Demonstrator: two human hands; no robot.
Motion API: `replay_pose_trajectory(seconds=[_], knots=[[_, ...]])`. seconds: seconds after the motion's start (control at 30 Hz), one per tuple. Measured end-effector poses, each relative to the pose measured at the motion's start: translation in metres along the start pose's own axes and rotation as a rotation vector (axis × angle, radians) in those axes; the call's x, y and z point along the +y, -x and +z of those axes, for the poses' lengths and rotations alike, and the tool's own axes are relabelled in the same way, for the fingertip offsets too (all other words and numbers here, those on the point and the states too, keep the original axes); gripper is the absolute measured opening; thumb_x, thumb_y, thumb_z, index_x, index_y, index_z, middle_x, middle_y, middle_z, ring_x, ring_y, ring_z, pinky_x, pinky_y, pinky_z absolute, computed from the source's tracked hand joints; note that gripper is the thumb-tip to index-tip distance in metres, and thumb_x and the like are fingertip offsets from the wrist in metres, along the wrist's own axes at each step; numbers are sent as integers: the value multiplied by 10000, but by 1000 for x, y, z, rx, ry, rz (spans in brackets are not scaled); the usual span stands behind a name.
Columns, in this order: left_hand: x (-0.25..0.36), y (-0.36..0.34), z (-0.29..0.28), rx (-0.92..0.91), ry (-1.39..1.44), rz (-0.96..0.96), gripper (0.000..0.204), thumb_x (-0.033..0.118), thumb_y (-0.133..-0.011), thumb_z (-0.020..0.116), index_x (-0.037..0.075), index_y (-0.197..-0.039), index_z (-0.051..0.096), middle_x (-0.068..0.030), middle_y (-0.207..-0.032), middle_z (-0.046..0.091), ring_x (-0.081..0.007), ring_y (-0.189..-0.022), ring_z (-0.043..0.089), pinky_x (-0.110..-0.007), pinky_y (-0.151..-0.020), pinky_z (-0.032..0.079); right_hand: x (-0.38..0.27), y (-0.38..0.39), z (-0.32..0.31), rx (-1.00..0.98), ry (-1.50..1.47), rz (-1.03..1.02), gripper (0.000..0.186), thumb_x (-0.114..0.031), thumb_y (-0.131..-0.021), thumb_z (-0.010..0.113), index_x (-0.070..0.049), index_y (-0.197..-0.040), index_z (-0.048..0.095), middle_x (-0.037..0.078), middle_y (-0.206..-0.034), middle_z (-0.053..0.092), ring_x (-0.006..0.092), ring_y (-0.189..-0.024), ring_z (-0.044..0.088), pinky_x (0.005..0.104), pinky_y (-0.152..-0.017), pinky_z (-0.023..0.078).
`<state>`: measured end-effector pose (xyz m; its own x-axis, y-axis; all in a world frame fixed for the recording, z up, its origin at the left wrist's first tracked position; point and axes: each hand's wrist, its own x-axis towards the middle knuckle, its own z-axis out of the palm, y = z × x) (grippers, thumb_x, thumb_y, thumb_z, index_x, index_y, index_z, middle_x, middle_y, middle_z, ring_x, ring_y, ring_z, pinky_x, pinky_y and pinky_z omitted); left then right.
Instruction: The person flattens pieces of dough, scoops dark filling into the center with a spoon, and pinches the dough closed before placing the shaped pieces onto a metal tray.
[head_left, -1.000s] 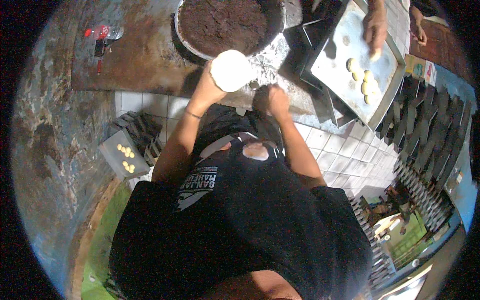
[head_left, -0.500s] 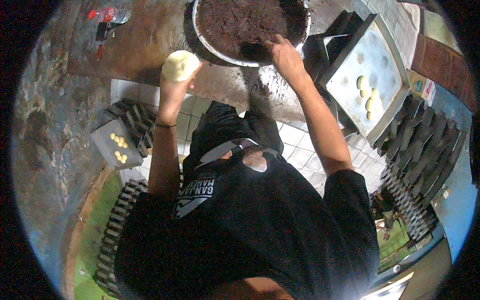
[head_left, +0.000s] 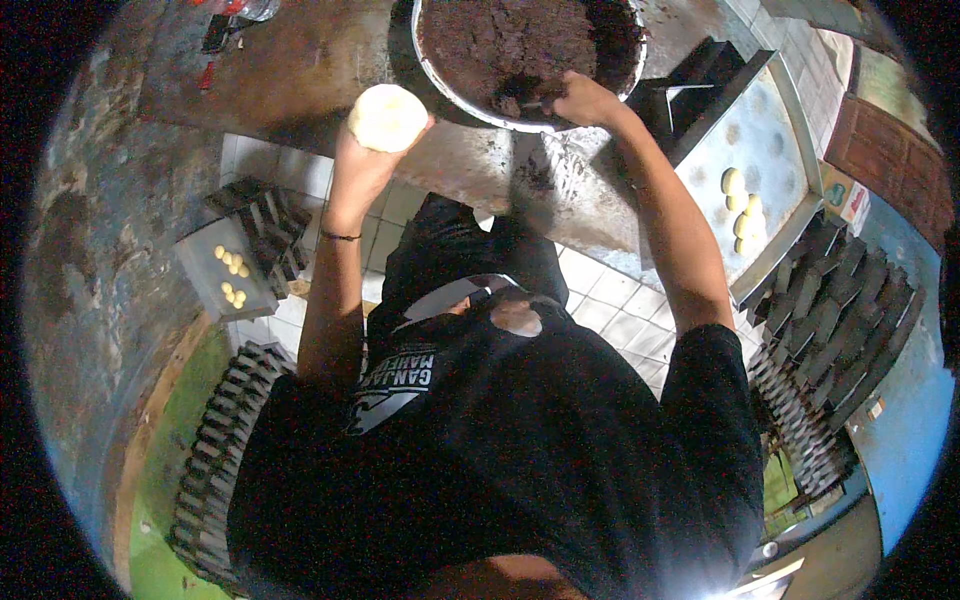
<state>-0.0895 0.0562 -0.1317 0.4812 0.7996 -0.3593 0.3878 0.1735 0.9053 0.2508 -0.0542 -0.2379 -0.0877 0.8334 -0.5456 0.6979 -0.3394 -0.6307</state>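
My left hand (head_left: 362, 175), raised at the table's near edge, holds a round, flattened piece of pale yellow dough (head_left: 387, 118) on its fingers. The dough's face is turned up. My right hand (head_left: 590, 101) grips a small, dark spoon-like tool (head_left: 546, 101) at the near rim of a large round basin (head_left: 520, 126). Dark brown, crumbly filling (head_left: 525, 45) fills the basin. A lump of filling lies at the tool's far end, whose exact shape is hidden.
At the right, a metal tray (head_left: 775, 115) carries several small dough balls (head_left: 735, 184). Lower left, another tray (head_left: 200, 275) bears more balls. Stacked dark trays (head_left: 835, 315) stand at the right, another stack (head_left: 215, 460) at the left. A bottle (head_left: 245, 8) lies on the brown table (head_left: 290, 80).
The whole view has shifted slightly. The dough now shows a flatter, rounder face in my left hand. The tool in my right hand has come into clearer sight, with filling at its end.
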Motion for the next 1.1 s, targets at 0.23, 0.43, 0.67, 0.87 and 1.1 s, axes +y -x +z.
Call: replay_pose_trajectory(seconds=[0.23, 0.43, 0.67, 0.87, 1.1], knots=[[3, -20, 25, -28, -37, 217, 456, 222, -758, 947, 7, -1087, 716, -66, -998, 773, -128, -906, 710, -305, -843, 567, -134, 81, -26, 346, -379, -313, 287, -73, -1005, 596, -42, -1265, 714, 112, -1118, 714, 220, -1040, 671, 344, -950, 511], [27, -32, 47, -14, -56, 480, 497, 149, -731, 915, 9, -1148, 684, -97, -1034, 764, -182, -914, 725, -334, -856, 579, -195, 112, -1, 736, 55, -245, 675, 80, -758, 600, -166, -1385, 650, 163, -1166, 613, 367, -1050, 617, 452, -929, 535], [28, -40, 55, -39, -146, 593, 366, 158, -781, 869, 7, -1064, 693, -96, -980, 770, -185, -869, 729, -347, -831, 577, -187, 131, 34, 804, 97, -181, 694, 48, -794, 603, -196, -1444, 609, 169, -1158, 590, 356, -1017, 599, 437, -885, 528], [14, -37, 69, -4, -78, 302, 377, 345, -861, 865, 14, -992, 743, -51, -931, 764, -140, -848, 694, -312, -810, 558, -89, 132, 140, 889, -396, 105, 316, 63, -902, 588, -2, -1207, 642, 181, -919, 667, 326, -848, 679, 360, -798, 535], [33, -15, 87, -267, -85, 403, 341, 276, -840, 883, 18, -971, 704, -63, -906, 741, -139, -821, 671, -314, -788, 545, -93, 150, 82, 721, -234, 110, 594, -274, -800, 868, -6, -1280, 644, 221, -1228, 634, 385, -1147, 642, 431, -984, 522]])
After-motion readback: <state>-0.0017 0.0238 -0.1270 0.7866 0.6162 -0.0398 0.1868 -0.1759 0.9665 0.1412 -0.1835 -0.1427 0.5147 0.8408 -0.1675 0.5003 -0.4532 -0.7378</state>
